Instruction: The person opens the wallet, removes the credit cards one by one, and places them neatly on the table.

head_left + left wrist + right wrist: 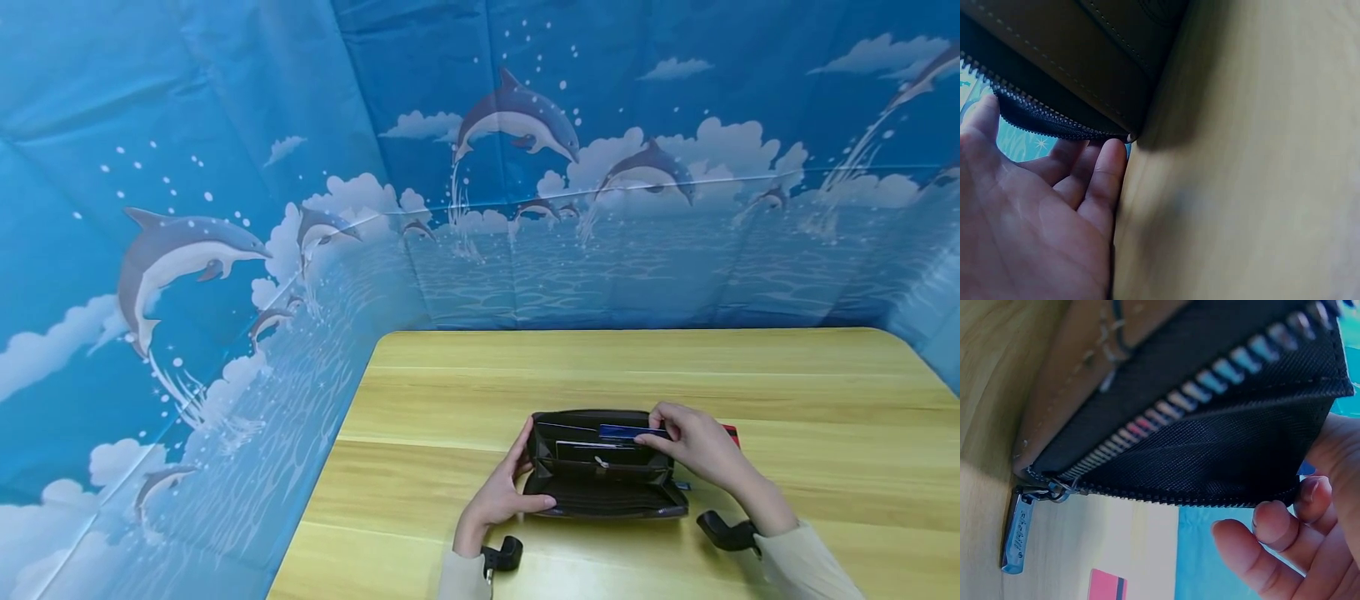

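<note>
A dark zip-around wallet (607, 497) stands spread open on the table, its compartments facing up. My left hand (495, 493) grips its left end, thumb on the front flap. In the left wrist view, the fingers of that hand (1041, 212) lie along the zip edge. My right hand (701, 446) pinches a blue card (618, 432) at the wallet's back compartment; the card's lower edge is hidden. A white-edged card or paper (588, 446) pokes out of a slot in front of it. In the right wrist view a metal zip pull (1017, 531) hangs at the wallet's corner.
A red card with a dark stripe (1107, 586) lies on the table beyond the wallet's right end, partly behind my right hand in the head view. The wooden table (420, 400) meets a blue dolphin-print sheet (480, 275) at its back and left sides.
</note>
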Tool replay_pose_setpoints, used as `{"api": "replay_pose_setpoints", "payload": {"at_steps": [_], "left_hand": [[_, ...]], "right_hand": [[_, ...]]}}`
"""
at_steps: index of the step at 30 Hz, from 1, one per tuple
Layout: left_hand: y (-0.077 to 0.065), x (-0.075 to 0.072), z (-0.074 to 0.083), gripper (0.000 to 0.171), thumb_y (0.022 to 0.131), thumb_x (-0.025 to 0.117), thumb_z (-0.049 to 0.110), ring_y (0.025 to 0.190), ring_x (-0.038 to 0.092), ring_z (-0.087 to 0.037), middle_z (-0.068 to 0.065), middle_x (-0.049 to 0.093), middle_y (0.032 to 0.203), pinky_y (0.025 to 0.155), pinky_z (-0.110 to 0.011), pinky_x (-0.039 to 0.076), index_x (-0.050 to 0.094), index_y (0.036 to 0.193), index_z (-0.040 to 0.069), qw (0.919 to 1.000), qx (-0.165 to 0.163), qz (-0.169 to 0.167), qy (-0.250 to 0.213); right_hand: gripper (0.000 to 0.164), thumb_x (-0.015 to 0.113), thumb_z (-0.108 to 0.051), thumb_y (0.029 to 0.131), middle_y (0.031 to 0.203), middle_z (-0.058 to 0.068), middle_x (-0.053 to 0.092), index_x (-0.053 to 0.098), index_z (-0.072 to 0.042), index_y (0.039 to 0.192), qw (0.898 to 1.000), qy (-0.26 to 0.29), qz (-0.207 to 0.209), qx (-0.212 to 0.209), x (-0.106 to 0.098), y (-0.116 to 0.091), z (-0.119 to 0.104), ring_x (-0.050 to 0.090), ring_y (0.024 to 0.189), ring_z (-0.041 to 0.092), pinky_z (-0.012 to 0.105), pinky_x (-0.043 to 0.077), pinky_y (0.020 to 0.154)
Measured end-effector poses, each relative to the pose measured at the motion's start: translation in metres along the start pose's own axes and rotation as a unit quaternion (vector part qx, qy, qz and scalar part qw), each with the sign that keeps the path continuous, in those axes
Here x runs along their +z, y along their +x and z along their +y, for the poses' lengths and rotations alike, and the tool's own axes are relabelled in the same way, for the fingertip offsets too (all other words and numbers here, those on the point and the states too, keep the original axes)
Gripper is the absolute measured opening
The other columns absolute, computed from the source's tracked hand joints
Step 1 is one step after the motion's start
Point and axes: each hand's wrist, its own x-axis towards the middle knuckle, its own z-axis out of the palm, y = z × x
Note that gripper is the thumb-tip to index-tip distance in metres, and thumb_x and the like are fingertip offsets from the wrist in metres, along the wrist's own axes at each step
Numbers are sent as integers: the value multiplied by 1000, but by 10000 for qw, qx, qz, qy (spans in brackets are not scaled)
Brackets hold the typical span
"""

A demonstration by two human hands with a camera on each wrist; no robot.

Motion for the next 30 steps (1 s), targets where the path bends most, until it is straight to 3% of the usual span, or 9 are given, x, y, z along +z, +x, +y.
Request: {"api": "replay_pose_setpoints", "payload": {"at_steps": [19,30], "left_hand": [[0,0,4,107,77,80,15,131,37,-20,-6,17,155,107,-34,28,6,154,29,10000,-14,-24,-4],[0,0,2,107,77,81,23,131,37,-20,-3,19,155,107,-33,29,7,154,30,10000,30,10,0]], "right_hand": [[26,78,-22,80,59,-13,29,52,-22,79,9997,210,1,114,1,0,1,24,47,3,21,23,44],[25,76,-21,82,59,-12,29,51,-21,82,9997,204,96,72,1,0,1,24,47,2,20,22,44]]}}
